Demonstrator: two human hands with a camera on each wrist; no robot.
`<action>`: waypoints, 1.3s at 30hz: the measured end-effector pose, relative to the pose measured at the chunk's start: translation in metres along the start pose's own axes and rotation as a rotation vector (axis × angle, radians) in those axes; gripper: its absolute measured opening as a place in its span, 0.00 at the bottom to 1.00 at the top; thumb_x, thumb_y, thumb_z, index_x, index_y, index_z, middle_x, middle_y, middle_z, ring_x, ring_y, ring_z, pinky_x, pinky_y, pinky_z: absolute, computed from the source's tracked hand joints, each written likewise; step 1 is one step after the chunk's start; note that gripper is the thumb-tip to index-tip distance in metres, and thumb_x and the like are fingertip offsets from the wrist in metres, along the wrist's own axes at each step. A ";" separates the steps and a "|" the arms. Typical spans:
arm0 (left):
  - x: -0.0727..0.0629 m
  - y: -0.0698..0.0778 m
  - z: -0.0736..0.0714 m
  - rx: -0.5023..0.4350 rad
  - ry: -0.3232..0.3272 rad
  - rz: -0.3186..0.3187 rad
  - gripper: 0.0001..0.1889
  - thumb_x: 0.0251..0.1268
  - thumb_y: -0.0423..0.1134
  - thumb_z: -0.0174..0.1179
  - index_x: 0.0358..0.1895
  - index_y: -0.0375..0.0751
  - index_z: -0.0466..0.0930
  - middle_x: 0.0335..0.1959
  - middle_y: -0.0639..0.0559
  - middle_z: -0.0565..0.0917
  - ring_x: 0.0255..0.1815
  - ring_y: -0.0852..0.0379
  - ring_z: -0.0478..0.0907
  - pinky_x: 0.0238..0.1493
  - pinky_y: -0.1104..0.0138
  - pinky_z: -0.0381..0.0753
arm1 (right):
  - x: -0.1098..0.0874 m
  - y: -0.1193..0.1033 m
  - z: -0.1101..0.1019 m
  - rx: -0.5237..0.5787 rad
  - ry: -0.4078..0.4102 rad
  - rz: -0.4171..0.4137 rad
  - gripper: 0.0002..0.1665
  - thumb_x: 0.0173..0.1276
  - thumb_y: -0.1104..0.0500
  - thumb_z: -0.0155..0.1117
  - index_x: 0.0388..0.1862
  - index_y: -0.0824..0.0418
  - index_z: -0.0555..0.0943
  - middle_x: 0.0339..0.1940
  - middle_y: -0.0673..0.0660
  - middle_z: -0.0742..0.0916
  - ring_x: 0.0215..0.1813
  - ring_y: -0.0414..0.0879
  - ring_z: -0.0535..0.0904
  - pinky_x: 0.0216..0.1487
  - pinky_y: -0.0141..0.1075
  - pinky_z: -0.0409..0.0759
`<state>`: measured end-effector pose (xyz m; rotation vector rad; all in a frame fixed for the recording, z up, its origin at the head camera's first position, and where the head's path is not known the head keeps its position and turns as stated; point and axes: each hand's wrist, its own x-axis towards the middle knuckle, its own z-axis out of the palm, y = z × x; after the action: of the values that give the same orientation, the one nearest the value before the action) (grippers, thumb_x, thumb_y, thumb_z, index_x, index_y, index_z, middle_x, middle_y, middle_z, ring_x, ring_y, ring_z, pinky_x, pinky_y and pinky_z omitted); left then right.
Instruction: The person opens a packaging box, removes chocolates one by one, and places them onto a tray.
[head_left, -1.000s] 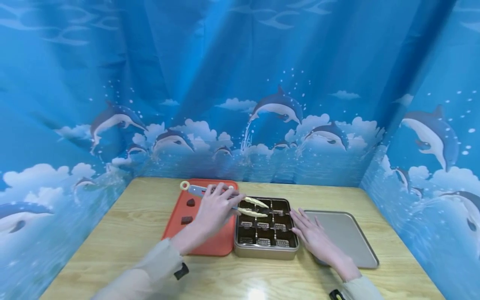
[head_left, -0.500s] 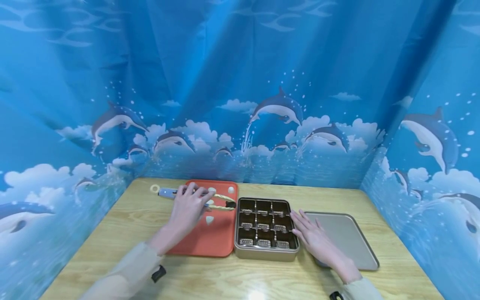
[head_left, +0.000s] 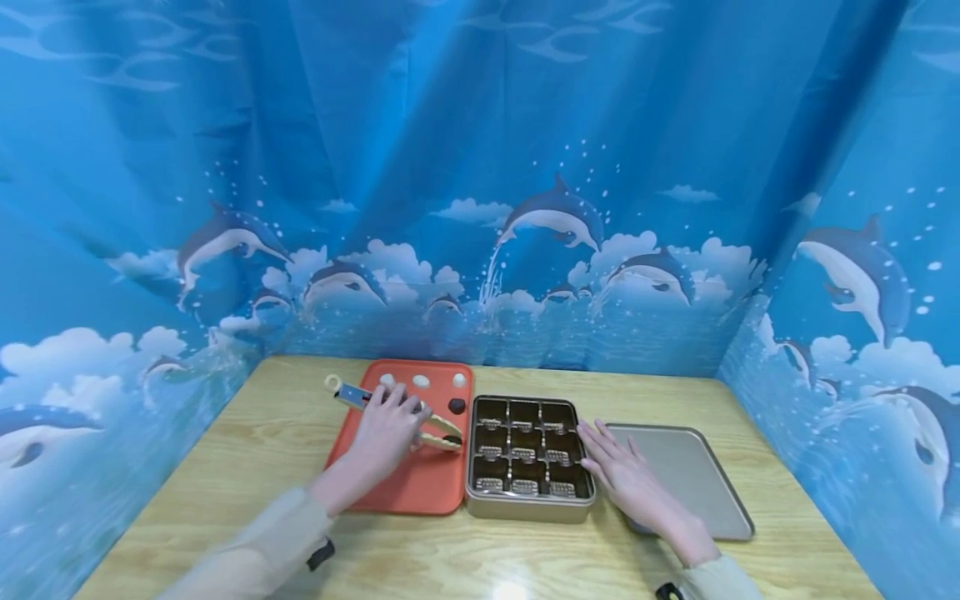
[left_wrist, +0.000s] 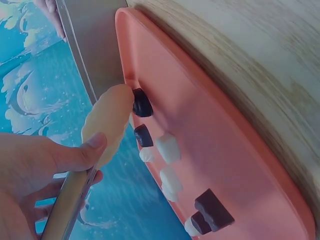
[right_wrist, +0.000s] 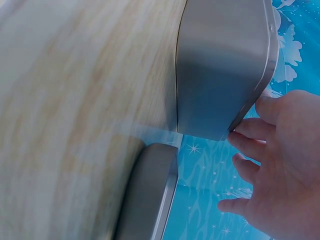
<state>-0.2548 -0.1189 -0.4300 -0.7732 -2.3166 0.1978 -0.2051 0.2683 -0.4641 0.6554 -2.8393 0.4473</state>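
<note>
My left hand (head_left: 384,432) grips a pair of tongs (head_left: 352,395) with pale scalloped tips and a blue-grey handle. Their tips reach over the red tray (head_left: 420,492), around a dark brown chocolate-like piece (head_left: 452,439). In the left wrist view one pale tip overlaps the edge of that dark piece (left_wrist: 142,102). Another dark piece (head_left: 457,406) lies just behind it. My right hand (head_left: 626,475) rests with extended fingers against the right rim of a metal box (head_left: 532,507) divided into several compartments. In the right wrist view its fingertips touch the box's rim (right_wrist: 267,65).
White pieces (head_left: 421,382) lie along the tray's far end, and more dark pieces (left_wrist: 214,210) show in the left wrist view. A flat metal lid (head_left: 697,475) lies right of the box, partly under my right forearm. A blue dolphin curtain (head_left: 465,208) closes off the back.
The tongs have moved left from over the box to the tray, then forward from the rear dark piece to the nearer one. The right hand stays at the box rim.
</note>
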 end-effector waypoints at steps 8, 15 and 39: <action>0.000 0.003 -0.006 -0.057 -0.110 -0.078 0.23 0.40 0.45 0.82 0.45 0.50 0.89 0.38 0.52 0.85 0.46 0.46 0.74 0.47 0.52 0.70 | 0.001 -0.002 0.000 0.015 -0.002 0.021 0.33 0.82 0.51 0.50 0.79 0.64 0.62 0.79 0.59 0.64 0.80 0.61 0.56 0.72 0.70 0.50; -0.009 -0.011 -0.010 -0.123 -0.110 -0.213 0.28 0.45 0.47 0.81 0.53 0.50 0.86 0.43 0.49 0.83 0.46 0.45 0.73 0.43 0.50 0.71 | 0.002 -0.002 0.000 0.019 0.000 0.018 0.33 0.82 0.52 0.50 0.79 0.64 0.62 0.79 0.59 0.64 0.80 0.61 0.56 0.72 0.70 0.50; -0.076 -0.076 -0.015 -0.224 -0.156 -0.657 0.35 0.53 0.50 0.76 0.60 0.31 0.81 0.50 0.29 0.84 0.43 0.26 0.79 0.32 0.41 0.81 | 0.000 -0.003 -0.001 0.035 0.016 0.012 0.32 0.81 0.53 0.51 0.78 0.66 0.63 0.78 0.60 0.66 0.79 0.63 0.57 0.71 0.72 0.51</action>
<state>-0.2356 -0.2256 -0.4356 -0.0639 -2.6352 -0.3080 -0.2036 0.2662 -0.4629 0.6391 -2.8280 0.5033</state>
